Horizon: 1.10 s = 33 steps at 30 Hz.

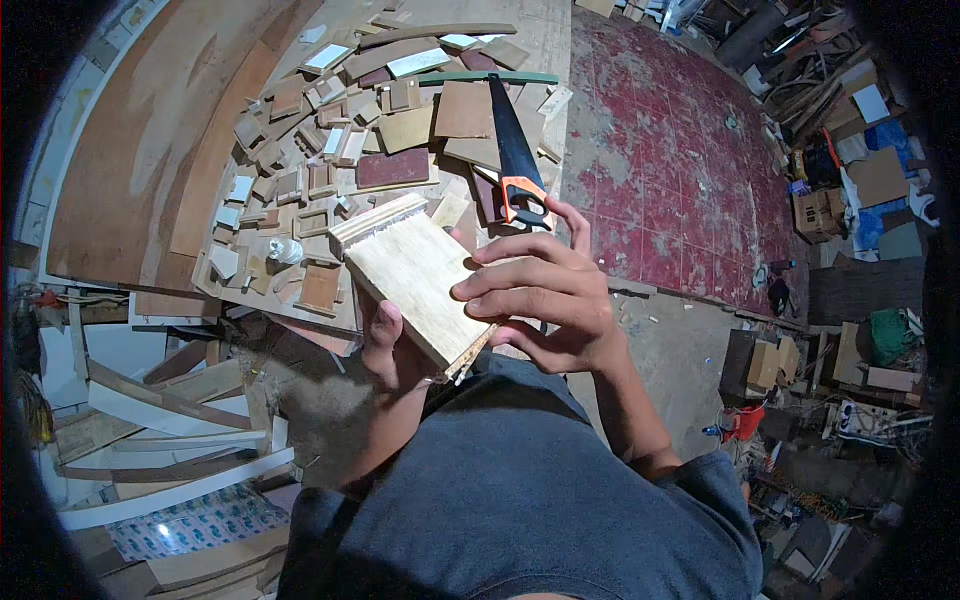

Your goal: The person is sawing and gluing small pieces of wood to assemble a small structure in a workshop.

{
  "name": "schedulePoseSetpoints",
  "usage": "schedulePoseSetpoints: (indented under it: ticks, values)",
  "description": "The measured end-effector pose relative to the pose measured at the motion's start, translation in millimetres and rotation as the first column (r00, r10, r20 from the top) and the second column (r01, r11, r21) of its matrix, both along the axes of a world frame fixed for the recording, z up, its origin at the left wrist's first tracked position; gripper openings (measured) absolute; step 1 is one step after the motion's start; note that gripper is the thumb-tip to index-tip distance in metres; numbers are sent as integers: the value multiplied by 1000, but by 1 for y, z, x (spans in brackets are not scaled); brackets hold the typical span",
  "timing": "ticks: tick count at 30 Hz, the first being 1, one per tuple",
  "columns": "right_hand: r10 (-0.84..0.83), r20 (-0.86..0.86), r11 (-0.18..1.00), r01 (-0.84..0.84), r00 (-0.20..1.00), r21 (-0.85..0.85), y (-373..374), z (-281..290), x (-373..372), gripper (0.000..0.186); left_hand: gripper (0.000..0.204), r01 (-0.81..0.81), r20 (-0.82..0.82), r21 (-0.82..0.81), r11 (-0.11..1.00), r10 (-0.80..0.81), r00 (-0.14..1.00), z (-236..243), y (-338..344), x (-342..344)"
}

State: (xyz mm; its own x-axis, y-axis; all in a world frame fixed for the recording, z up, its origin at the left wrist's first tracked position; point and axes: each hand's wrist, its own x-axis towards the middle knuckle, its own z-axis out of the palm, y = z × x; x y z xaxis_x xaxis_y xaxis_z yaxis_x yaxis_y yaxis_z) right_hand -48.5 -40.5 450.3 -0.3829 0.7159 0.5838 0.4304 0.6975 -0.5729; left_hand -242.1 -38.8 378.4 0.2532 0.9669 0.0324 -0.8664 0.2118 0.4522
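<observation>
A pale wooden block (412, 285) with a stepped moulding along its far end is held up in front of my chest, tilted. My left hand (385, 345) grips it from below and the left, the thumb up along its side; the other left fingers are mostly hidden underneath. On the right edge, my right hand (560, 295) lays several fingers over the flat top face, with its thumb at the near corner. Just beyond the right hand, a handsaw (515, 140) with an orange and black handle lies on the wood pieces. The block's near end looks rough.
Many small wood offcuts (400, 130) cover the worktable ahead, with a small clear bottle (285, 250) at its near left. Large wooden boards (130, 150) lean at the left. Worn red flooring (670, 170) stretches right. Curved strips (170, 440) pile up lower left; clutter lines the right.
</observation>
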Motion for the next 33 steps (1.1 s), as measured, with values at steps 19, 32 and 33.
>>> schedulePoseSetpoints:
  ticks: [19,32,33]
  values:
    - [-111,-52,922,84,992,-377,10,-8,4,46,96,-162,-386,344,925,297,873,-20,6,-5]
    - [173,6,691,-117,985,-713,49,-65,-48,87,97,-127,-416,294,947,247,875,-71,7,-43]
    - [184,43,683,-96,982,-724,51,-74,-51,90,98,-95,-445,277,956,216,869,-79,7,-48]
